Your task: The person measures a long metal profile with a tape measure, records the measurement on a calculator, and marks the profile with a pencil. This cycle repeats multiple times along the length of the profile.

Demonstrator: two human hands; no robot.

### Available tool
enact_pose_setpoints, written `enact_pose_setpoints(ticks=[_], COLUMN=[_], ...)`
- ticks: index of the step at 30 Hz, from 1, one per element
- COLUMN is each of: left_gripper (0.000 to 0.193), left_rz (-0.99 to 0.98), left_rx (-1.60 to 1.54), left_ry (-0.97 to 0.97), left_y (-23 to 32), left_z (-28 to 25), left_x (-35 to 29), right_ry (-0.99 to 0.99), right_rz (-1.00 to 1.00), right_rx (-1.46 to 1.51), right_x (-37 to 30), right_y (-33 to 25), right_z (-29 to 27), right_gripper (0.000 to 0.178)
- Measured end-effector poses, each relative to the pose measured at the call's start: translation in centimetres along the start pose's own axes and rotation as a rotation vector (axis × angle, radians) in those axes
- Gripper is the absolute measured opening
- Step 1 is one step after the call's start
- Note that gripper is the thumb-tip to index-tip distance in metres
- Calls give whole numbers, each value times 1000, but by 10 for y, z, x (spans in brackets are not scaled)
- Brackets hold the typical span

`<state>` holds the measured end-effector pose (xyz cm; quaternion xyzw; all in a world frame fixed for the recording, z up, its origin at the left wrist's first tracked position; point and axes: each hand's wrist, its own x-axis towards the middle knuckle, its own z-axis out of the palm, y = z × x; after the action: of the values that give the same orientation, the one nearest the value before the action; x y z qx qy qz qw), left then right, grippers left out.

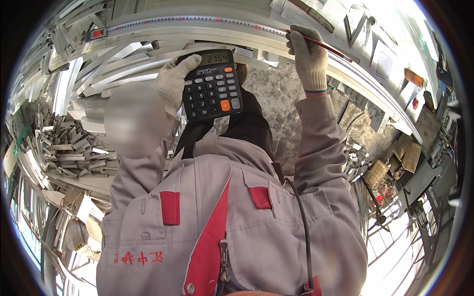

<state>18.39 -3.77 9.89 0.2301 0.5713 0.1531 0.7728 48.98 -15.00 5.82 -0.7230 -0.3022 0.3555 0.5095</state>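
Observation:
My left hand (174, 83), in a pale knitted work glove, grips a black desk calculator (210, 91) by its left edge, thumb across the upper corner. The calculator faces up, with grey, black and orange keys and a lit-grey display. My right hand (308, 55), gloved too, is closed around a slim red pencil (328, 48) above a long metal profile (266, 40). One pencil end points left past my fingers. Along the profile lies the extended blade of a tape measure (197, 18); a red-marked piece (97, 33) sits at its left end.
Many pale metal strips (118, 64) lie in layers beyond my left hand. A heap of short metal offcuts (74, 148) is at the left. Cardboard boxes (377, 172) and scrap stand at the right. Grey concrete floor (276, 98) shows between my arms.

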Motion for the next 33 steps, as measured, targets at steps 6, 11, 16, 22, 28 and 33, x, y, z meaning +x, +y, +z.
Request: enact_pose_setpoints(ticks=[6,11,16,22,28,33], left_gripper=[18,19,20,21,20,20], left_rz=[-1,-49,-61,-104,-85,-102], left_rx=[25,-95,-68,-67,-24,-6], left_ry=[68,1,-11,-20,-6,5], left_y=[1,1,2,0,-1,2], left_z=[7,10,8,6,5,3], left_x=[13,20,32,39,43,44], right_ry=[-8,-26,-22,-49,-67,-69], right_rz=[83,126,143,179,202,167], right_rx=[81,18,4,-85,-60,-31], right_x=[21,31,40,51,56,60], right_y=[17,33,42,41,39,43], right_z=[4,0,0,4,13,19], right_gripper=[24,23,24,28,30,25])
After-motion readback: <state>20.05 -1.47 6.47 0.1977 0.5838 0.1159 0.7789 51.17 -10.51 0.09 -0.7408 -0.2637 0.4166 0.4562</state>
